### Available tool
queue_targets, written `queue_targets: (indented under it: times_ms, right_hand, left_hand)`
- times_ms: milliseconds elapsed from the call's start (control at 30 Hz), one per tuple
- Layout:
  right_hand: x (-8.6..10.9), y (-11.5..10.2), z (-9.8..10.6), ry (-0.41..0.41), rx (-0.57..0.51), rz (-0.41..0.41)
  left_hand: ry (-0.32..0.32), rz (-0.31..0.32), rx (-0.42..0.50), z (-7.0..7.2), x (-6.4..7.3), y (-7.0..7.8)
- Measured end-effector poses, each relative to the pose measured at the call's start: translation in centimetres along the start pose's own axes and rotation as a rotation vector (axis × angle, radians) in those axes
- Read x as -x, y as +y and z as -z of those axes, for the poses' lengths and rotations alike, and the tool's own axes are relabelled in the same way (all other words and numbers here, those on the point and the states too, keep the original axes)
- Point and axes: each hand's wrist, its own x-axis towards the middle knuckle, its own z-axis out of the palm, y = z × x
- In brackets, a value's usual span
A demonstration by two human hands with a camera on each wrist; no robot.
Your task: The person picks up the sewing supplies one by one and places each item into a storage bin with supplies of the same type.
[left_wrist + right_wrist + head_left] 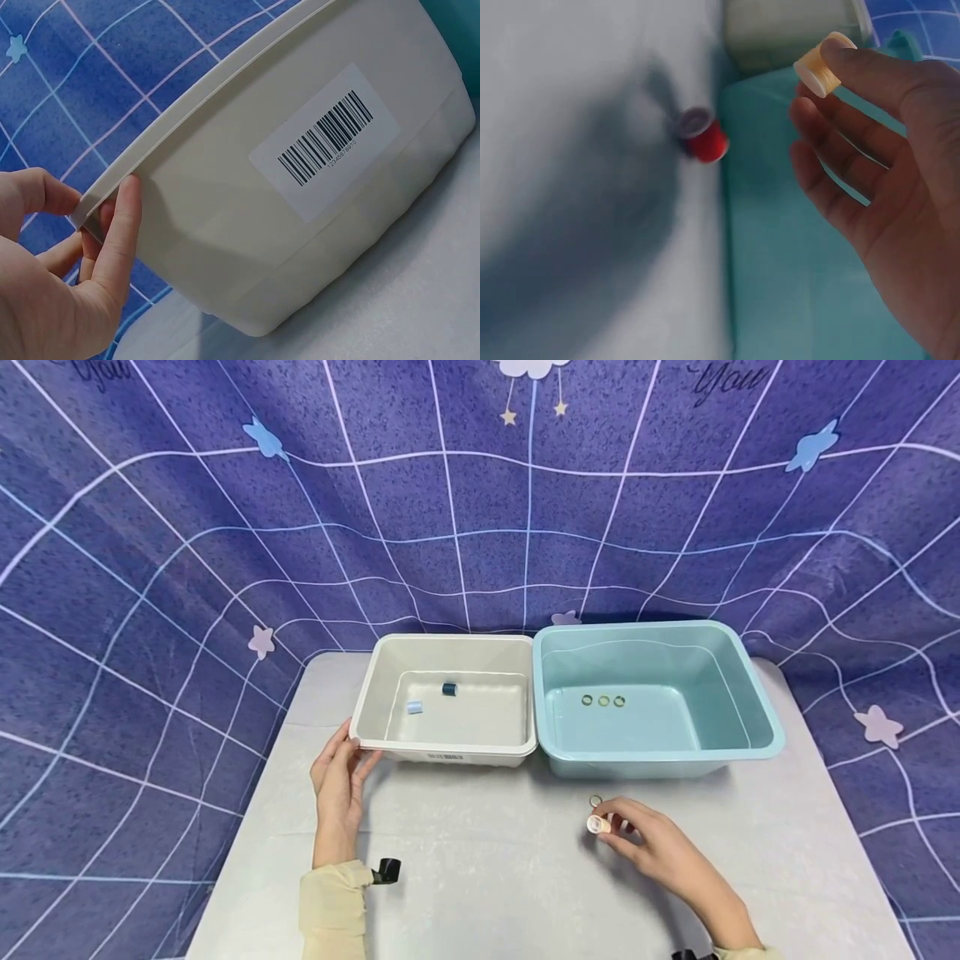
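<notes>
My right hand (648, 843) pinches a small spool of pale orange thread (825, 65) between thumb and fingers, above the table. In the right wrist view a red thread spool (705, 136) stands on the table by the teal tub; from the head it shows as a small ring (596, 800) just beyond my fingertips. My left hand (341, 781) grips the front left corner of the white tub (442, 747), thumb and fingers at its rim. Inside that tub lie a light blue spool (415, 707) and a dark blue spool (449, 689).
Touching the white tub on its right is the teal tub (660, 756), with three small greenish rings (604, 701) in a row on its floor. A barcode label (325, 142) is on the white tub's front. A purple gridded curtain (480, 502) hangs behind the table (480, 868).
</notes>
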Motion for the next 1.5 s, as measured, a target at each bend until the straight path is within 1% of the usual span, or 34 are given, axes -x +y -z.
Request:
queue_targets:
  times_ms: [100, 267, 333, 567, 800, 967, 1233, 1433, 1500]
  right_hand:
    - [-0.7, -0.7, 0.2, -0.007, -0.026, 0.023]
    - [-2.1, -2.2, 0.8, 0.007, -0.076, 0.106]
    - [-2.6, -2.7, 1.0, 0.005, -0.08, 0.117]
    - [-4.4, -4.2, 1.5, -0.037, -0.074, 0.081]
    - [-6.7, -5.8, 1.9, -0.059, -0.052, 0.115]
    - [-8.3, -6.7, 1.9, -0.084, -0.07, 0.11]
    - [-10.3, -7.8, 2.0, -0.126, -0.099, 0.107]
    - [-12.0, -8.3, 2.4, -0.123, -0.111, 0.113]
    - [-12.6, -8.5, 2.6, -0.121, -0.126, 0.103]
  left_hand:
    - [-0.001, 0.0, 0.003, 0.0, 0.0, 0.0]
    - [0.001, -0.003, 0.005, 0.0, 0.1, 0.0]
    - [0.001, -0.001, 0.012, 0.0, 0.1, -0.1]
    - [-0.003, 0.0, 0.017, 0.0, 0.3, -0.1]
    - [0.006, -0.005, 0.026, 0.1, 0.2, -0.2]
    - [0.014, -0.007, 0.012, 0.1, 0.0, -0.3]
    - [0.026, -0.012, 0.015, 0.2, -0.2, -0.5]
    - [0.021, -0.01, 0.0, 0.0, 0.0, -0.3]
    - [0.023, -0.009, 0.001, 0.0, 0.0, -0.3]
